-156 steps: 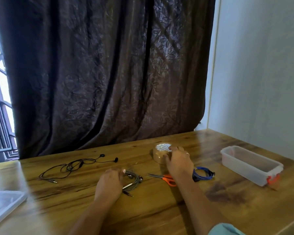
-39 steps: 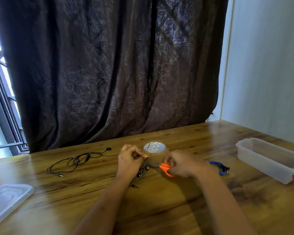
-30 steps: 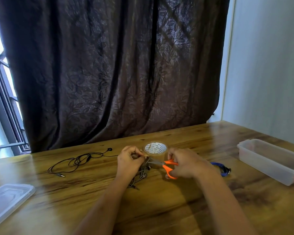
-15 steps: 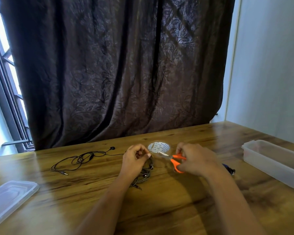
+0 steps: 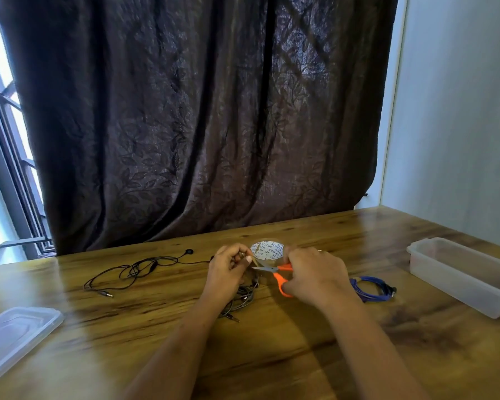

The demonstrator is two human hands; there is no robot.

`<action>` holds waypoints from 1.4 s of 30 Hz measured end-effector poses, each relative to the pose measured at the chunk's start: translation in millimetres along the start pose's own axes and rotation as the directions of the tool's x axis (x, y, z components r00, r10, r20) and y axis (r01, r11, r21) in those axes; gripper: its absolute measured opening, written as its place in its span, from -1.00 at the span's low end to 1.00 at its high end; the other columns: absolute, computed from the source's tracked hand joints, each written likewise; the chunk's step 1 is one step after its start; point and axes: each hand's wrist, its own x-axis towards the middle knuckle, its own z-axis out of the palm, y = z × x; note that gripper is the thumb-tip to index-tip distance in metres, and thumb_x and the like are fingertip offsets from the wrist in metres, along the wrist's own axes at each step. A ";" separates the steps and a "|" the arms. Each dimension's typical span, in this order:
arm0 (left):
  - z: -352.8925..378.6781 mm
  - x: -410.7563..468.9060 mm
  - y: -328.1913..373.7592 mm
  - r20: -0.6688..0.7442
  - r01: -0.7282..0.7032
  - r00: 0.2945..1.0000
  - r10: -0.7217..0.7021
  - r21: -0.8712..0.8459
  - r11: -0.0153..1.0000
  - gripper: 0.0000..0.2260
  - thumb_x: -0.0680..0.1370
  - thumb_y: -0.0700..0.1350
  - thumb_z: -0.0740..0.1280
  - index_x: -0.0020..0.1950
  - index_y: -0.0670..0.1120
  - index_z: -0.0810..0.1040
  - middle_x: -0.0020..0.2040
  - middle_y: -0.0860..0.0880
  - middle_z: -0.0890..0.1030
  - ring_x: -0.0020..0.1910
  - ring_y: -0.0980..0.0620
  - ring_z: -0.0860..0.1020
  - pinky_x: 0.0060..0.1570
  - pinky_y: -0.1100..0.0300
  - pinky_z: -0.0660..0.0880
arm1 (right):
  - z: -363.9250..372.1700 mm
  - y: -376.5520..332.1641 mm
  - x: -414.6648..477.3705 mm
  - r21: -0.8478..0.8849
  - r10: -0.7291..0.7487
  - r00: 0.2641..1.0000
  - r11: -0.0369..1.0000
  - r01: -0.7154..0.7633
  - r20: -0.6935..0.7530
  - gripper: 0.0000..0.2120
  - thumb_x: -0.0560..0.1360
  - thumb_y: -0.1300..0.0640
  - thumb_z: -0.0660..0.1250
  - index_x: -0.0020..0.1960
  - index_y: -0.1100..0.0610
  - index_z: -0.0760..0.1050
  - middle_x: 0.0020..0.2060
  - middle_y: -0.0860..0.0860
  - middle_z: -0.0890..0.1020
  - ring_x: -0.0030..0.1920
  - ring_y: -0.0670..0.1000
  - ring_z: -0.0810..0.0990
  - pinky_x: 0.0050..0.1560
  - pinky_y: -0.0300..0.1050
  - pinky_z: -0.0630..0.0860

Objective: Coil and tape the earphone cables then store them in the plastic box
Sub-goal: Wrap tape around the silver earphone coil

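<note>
Tape-cutting at a wooden table: the left hand (image 5: 228,269) pinches a tape strip (image 5: 252,259) drawn off the tape roll (image 5: 267,251), fingers curled tight. The right hand (image 5: 315,275) grips orange scissors (image 5: 274,272), blades just beside the left fingertips. A grey coiled earphone cable (image 5: 243,298) lies beneath the left fingers (a blue coil (image 5: 370,288) lies right of the right fingers, the plastic box (image 5: 456,272) well beyond). A clean cut likely needs the strip taut and the blades clear of cable.
</note>
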 end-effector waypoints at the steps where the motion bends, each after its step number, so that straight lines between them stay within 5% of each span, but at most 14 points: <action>1: 0.1 -0.2 0.1 -0.003 0.001 1.000 -0.001 -0.003 1.000 -0.85 0.54 -0.20 0.33 -0.15 0.04 0.57 -0.05 -0.06 0.45 -0.16 0.01 0.49 -0.36 0.28 0.52 | -0.3 -0.3 -0.1 -0.001 0.004 1.000 1.000 -0.004 -0.012 -0.57 0.41 -0.03 0.41 0.23 -0.04 0.39 0.08 -0.04 0.57 0.10 0.04 0.55 -0.11 -0.11 0.41; 10: 2.6 -0.8 1.2 0.003 -0.043 0.999 0.043 0.029 0.999 -0.90 0.52 -0.19 0.36 -0.10 0.01 0.61 -0.04 0.04 0.46 -0.10 0.05 0.52 -0.07 0.09 0.57 | 3.4 -7.2 -0.4 0.012 -0.004 0.998 1.000 0.005 -0.059 -0.60 0.42 -0.02 0.41 0.19 0.01 0.39 0.04 -0.03 0.59 0.05 0.05 0.58 -0.10 -0.08 0.47; 25: 4.8 -0.3 1.0 0.031 -0.053 0.998 0.051 0.051 0.997 -0.78 0.58 -0.12 0.28 -0.17 0.20 0.49 -0.01 0.03 0.38 -0.09 0.01 0.49 -0.16 0.09 0.58 | 2.0 -10.1 1.1 -0.003 -0.021 0.992 1.000 0.020 -0.123 -0.74 0.51 0.10 0.35 0.19 -0.02 0.46 0.05 -0.03 0.61 0.04 0.04 0.59 -0.11 -0.07 0.49; 34: 1.7 -1.5 9.3 0.006 0.145 0.989 -0.147 -0.224 0.964 -0.90 0.62 -0.16 0.20 -0.02 -0.02 0.50 0.12 -0.06 0.47 -0.07 0.04 0.57 -0.29 0.31 0.54 | 5.4 -7.8 1.7 0.040 0.002 0.995 0.999 0.002 -0.096 -0.73 0.52 0.10 0.35 0.20 -0.01 0.46 0.07 0.00 0.60 0.06 0.05 0.58 -0.05 -0.05 0.55; 42: -4.4 -3.1 9.8 -0.018 0.231 0.964 -0.264 -0.432 0.872 -0.78 0.59 -0.30 0.20 0.10 0.00 0.45 0.12 -0.09 0.48 -0.08 0.02 0.54 -0.17 0.10 0.61 | 2.3 1.7 2.6 0.109 0.063 0.998 0.992 -0.063 0.005 -0.59 0.43 0.03 0.43 0.25 -0.04 0.43 0.11 -0.03 0.56 0.13 0.01 0.52 -0.06 -0.14 0.46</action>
